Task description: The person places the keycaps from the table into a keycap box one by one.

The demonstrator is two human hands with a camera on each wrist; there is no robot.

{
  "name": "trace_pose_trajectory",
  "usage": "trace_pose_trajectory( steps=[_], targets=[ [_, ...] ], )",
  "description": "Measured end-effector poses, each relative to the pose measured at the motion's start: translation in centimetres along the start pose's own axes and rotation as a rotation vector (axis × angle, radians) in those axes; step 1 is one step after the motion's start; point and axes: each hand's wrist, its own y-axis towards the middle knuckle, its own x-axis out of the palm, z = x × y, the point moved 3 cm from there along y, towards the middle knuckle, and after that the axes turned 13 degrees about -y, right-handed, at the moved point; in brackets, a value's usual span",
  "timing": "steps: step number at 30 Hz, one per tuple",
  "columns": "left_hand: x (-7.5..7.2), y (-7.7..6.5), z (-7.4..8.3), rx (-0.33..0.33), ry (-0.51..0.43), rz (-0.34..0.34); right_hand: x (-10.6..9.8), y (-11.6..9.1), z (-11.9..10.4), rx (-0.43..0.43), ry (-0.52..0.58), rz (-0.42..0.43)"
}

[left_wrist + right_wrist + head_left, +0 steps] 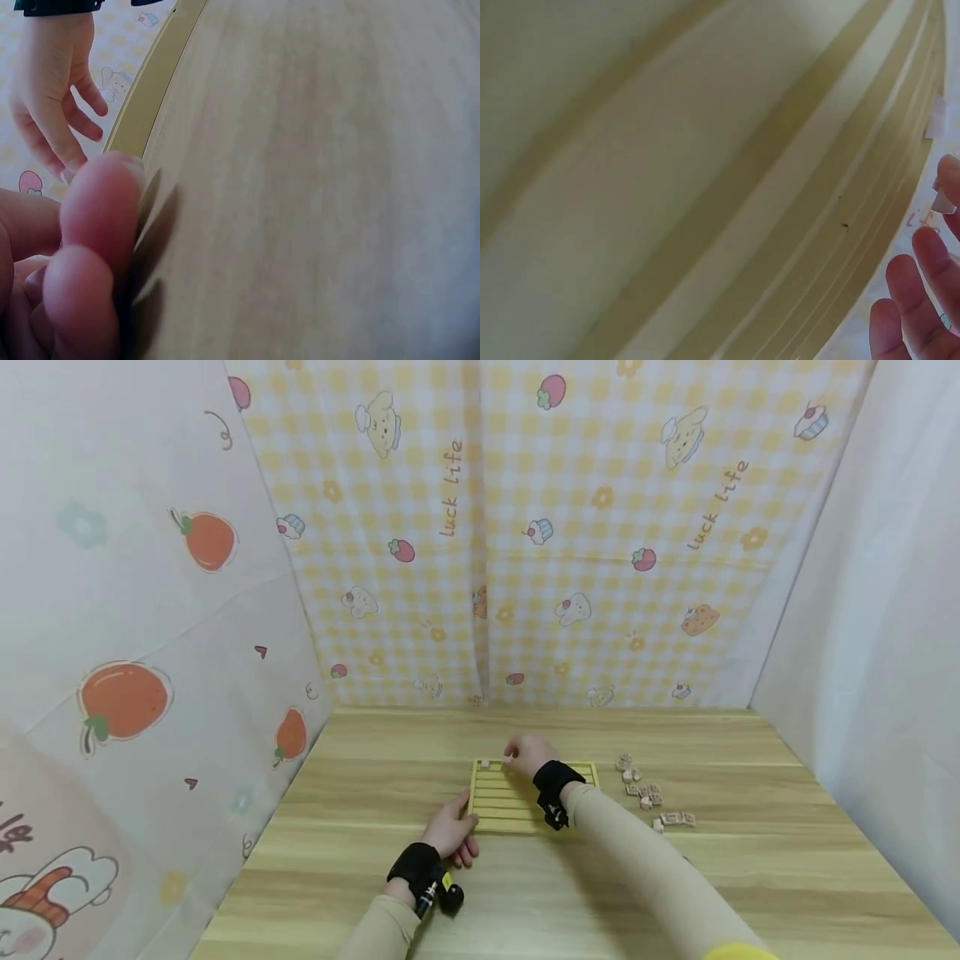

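Observation:
A yellow slatted tray (504, 811) lies on the table, crossed by several parallel ridges. At its near left corner my left hand (447, 829) grips the edge, the index finger along the side and the thumb by the corner; curled fingers (101, 214) show beside the tray's rim in the left wrist view. Over the tray's far edge, my right hand (530, 753) pinches a small pale block (943, 201) between thumb and index finger, its other fingers spread apart. Another small white block (485, 764) sits in the far row at the left corner.
Right of the tray lie several small wooden blocks with printed faces (647, 793), some grouped in a short row (678, 818) nearer me. The wooden table (360, 777) ends at a checked curtain (525, 635) behind and pale cloth (855, 652) on the right.

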Motion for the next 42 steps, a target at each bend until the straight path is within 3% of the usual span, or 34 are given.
trace_pose_trajectory(
  steps=[6, 18, 37, 42],
  targets=[
    [0.5, -0.2, -0.3, -0.003, -0.008, 0.0, 0.2, -0.3, -0.9, -0.04, -0.074, -0.04],
    [0.8, -0.1, -0.3, -0.004, -0.016, 0.002, 0.6, -0.1, -1.6, -0.069, -0.231, -0.012],
    [0.4, 0.0, -0.4, -0.016, -0.005, 0.015, 1.2, 0.3, -1.7, -0.055, -0.192, -0.004],
    [0.0, 0.1, -0.1, -0.017, -0.003, 0.016, 1.1, 0.7, -1.2, -0.029, -0.133, -0.038]
  ],
)
